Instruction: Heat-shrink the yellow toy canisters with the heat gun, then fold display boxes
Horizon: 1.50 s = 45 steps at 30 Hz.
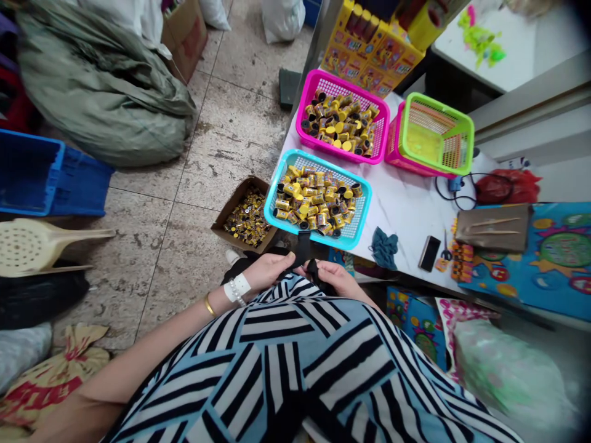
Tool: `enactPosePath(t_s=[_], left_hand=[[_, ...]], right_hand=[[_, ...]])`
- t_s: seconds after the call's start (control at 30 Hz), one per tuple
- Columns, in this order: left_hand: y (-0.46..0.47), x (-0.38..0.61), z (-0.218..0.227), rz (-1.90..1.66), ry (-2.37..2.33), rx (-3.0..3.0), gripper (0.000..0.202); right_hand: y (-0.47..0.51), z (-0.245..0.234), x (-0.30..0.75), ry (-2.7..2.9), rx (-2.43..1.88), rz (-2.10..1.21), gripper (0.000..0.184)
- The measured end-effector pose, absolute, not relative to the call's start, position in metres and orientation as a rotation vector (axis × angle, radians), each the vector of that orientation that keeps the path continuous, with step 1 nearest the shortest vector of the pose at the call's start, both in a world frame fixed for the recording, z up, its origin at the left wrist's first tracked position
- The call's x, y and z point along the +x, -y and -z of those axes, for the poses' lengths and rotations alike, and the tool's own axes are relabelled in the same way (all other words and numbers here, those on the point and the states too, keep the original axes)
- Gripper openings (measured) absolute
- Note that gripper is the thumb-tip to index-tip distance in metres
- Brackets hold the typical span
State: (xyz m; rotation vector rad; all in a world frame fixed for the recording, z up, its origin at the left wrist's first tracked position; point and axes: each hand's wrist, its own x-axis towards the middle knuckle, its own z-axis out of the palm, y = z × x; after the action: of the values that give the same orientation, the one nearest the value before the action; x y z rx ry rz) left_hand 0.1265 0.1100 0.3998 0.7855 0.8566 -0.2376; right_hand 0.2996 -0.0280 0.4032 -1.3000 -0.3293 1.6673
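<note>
Head view first, and it's the only one here. Main landmark is the turquoise basket [362, 234], loaded with little yellow tubs [318, 198]. The black strap [303, 247] being worked on is on the wearer's side of that basket, right by the near rim, and I can't tell whether it actually touches it.

The left hand [270, 271] is curled with the thumb laid along the strap, gripping it left of centre on the basket's near side. The right hand [339, 278] is opposite, fingertips bunched and pinching a dark looped bit of what looks like the same strap, though the join is hidden.

Tips for this bit, imo: let the left hand anchor and the right do the fiddly work. Pinch close to the loop rather than far along, keep the strap flat so it doesn't twist, and pull evenly. I'd also keep the loose end away from the basket rim, since a snag could jog those tubs.

Around it: the pink basket [314, 75] sits just beyond the turquoise one, the cardboard box [223, 223] is off its left side and lower, and a dark teal cloth [384, 248] lies just right of it.
</note>
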Motion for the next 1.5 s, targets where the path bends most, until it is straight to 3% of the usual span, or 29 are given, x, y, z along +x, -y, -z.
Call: enactPosePath(t_s=[0.13, 0.4, 0.6, 0.93, 1.23, 1.5], left_hand=[[-0.111, 0.127, -0.398, 0.247, -0.827, 0.651, 0.077], [-0.113, 0.118, -0.391, 0.095, -0.793, 0.39, 0.051], [-0.103, 0.147, -0.388, 0.01, -0.829, 0.78, 0.039], [-0.102, 0.178, -0.369, 0.08, -0.592, 0.774, 0.059], [-0.108, 0.196, -0.363, -0.054, -0.701, 1.041, 0.032], [-0.118, 0.209, -0.359, -0.053, -0.729, 0.787, 0.043]], right_hand=[[0.026, -0.398, 0.302, 0.292, -1.31, -1.71, 0.032], [0.031, -0.39, 0.309, 0.343, -1.325, -1.712, 0.033], [0.032, -0.387, 0.312, 0.138, -1.269, -1.753, 0.029], [0.042, -0.388, 0.32, -0.128, -1.329, -1.535, 0.032], [0.041, -0.393, 0.321, 0.08, -1.273, -1.59, 0.03], [0.044, -0.387, 0.317, -0.085, -1.211, -1.644, 0.037]])
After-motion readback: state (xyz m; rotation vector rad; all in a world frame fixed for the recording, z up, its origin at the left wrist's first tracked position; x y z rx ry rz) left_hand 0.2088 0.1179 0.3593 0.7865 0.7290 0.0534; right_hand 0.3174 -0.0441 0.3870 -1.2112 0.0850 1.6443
